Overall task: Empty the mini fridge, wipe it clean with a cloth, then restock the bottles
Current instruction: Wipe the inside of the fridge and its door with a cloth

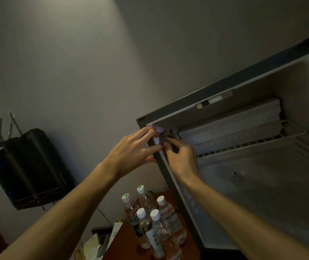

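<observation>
White interior: mini fridge (262, 166) stands open, tilted in the wide-angle view; cavity looks empty, only a wire shelf (253, 139) across the upper part.
Dark casing: outer frame runs along the top and left edge of the opening.
Left hand (131, 149): fingers straight, laid against the outside of the fridge's upper left corner, fingertips on a pale cloth (158, 136).
Right hand (181, 156): fingers curled, pinching something small and dark at that same corner, just inside the frame; what it is, too dim to tell.
Hands relation: close together, nearly touching, both working the one corner.
Cloth: only a small pale bit shows between the fingers; rest hidden.
Bottles (153, 220): five clear ones with white caps, upright, clustered on the reddish wood bench (125, 241) below and left of the fridge, just beside its lower corner.
Other: black box-like unit (28, 169) near the wall at left; pale packets or papers at the bench's left end, blurred.
Progress: emptying looks done, all bottles out. Wiping seems under way, at the corner and door seal zone.
Left to do: judged, rest of the interior wipe, shelf and floor of the cavity, then all five bottles back in.
Risk: bottles stand tight together near the bench edge; easy to knock.
</observation>
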Demonstrator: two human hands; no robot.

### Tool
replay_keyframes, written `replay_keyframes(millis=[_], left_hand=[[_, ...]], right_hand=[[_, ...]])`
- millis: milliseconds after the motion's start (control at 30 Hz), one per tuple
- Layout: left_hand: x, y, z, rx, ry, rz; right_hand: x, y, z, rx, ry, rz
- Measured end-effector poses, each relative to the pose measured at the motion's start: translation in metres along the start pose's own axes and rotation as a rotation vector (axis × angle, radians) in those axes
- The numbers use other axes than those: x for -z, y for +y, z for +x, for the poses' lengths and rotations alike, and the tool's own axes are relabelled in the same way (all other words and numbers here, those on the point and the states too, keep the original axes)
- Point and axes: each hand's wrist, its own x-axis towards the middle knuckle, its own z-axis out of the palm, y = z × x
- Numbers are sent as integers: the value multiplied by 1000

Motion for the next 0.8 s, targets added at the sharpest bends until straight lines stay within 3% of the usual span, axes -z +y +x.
replay_keyframes(millis=[200,500,800], left_hand=[[-10,-6,-1,12,-12,-4],[-17,-8,-1,-2,48,1],[-11,-2,-2,26,-6,24]], right_hand=[[7,6,14,2,-52,-43],[4,26,81,36,68,-251],[4,16,43,61,6,-317]])
